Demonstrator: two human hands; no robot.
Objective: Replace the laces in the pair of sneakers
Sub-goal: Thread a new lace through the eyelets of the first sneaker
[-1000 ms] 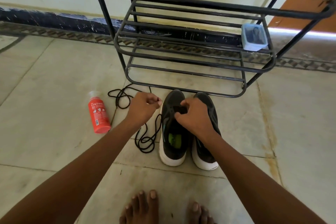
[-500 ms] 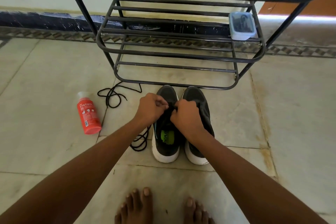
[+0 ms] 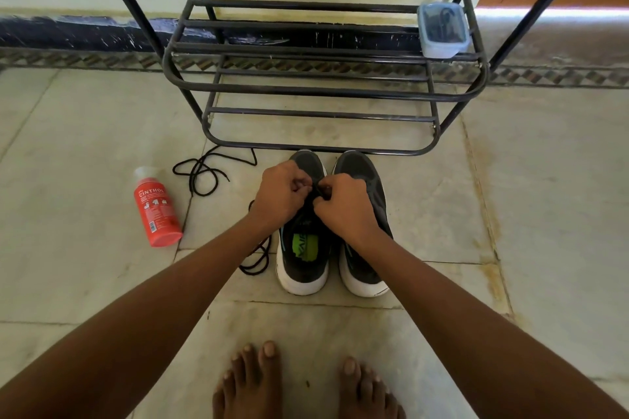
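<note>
Two dark grey sneakers with white soles stand side by side on the floor, toes toward the rack. The left sneaker point(image 3: 304, 258) has a green insole label; the right sneaker point(image 3: 366, 180) sits beside it. My left hand point(image 3: 280, 194) and my right hand point(image 3: 342, 206) meet over the left sneaker's eyelets, both pinched on a black lace. That lace point(image 3: 257, 260) trails off to the floor left of the shoe. A second black lace point(image 3: 204, 173) lies loose in loops further left.
A black metal shoe rack point(image 3: 316, 92) stands just behind the sneakers, with a small lidded plastic box point(image 3: 442, 29) on its shelf. A red bottle point(image 3: 156, 211) lies on the tiled floor at left. My bare feet point(image 3: 306, 384) are at the bottom.
My left hand moved right from beside the shoe to meet my right hand over the left sneaker's eyelets. The view shifted slightly.
</note>
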